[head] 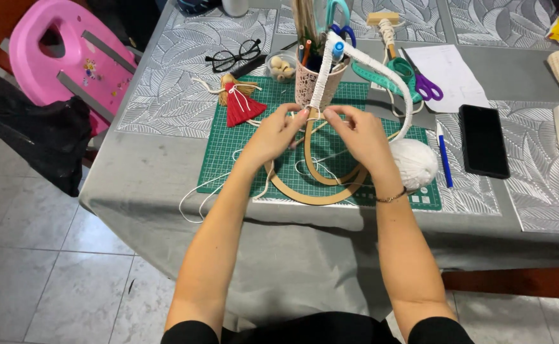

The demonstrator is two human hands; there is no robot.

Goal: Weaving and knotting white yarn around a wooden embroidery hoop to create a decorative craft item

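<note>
Grey leaf-patterned tablecloth carries a green cutting mat (228, 153). Head view: left hand (273, 137) and right hand (359, 134) pinch a wooden hoop (317, 194) at its top, fingertips closed on white cord (322, 83) wrapping it. Hoop looks stiff and light, cord soft; a yarn ball (414, 163) sits right of the fingers

My arms are bare below short black sleeves (190, 332); a thin beaded bracelet (391, 197) circles my right wrist, clasp toward three o'clock.
</note>
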